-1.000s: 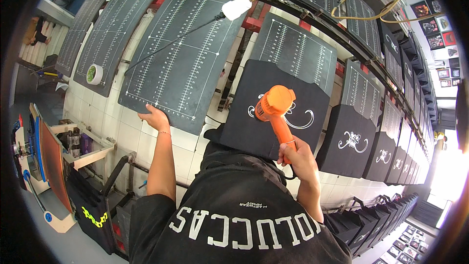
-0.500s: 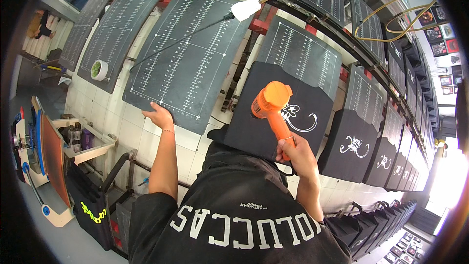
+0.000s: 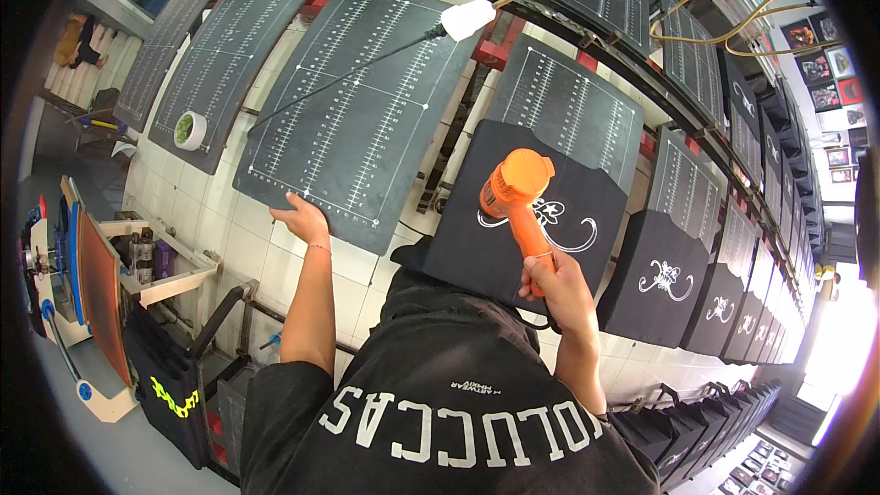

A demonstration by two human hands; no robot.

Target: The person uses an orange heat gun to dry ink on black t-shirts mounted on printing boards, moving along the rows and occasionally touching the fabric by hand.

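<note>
In my right hand [image 3: 559, 286] is an orange hair dryer [image 3: 525, 185], gripped by its handle. It hovers over a black T-shirt [image 3: 477, 243] stretched on a board, partly covering the shirt's white curled print [image 3: 573, 240]. My left hand [image 3: 302, 220] rests at the near edge of a bare black printing board [image 3: 353, 115], which carries white ruler lines. Its fingers are spread, with the thumb apart, and it holds nothing. A white plug socket [image 3: 466, 18] with a dark cord lies across the far part of this board.
More boards run right, with black printed shirts [image 3: 662, 280]. A white tape roll [image 3: 190, 130] sits on a left board [image 3: 234, 64]. A yellowish cable [image 3: 733, 35] hangs at upper right. Lower left stand a wooden rack [image 3: 174, 280] and an orange-brown panel [image 3: 96, 298].
The hair dryer has shifted slightly right, uncovering the left curl of the print. My left hand stays at the board's edge, and the whole view has moved a little.
</note>
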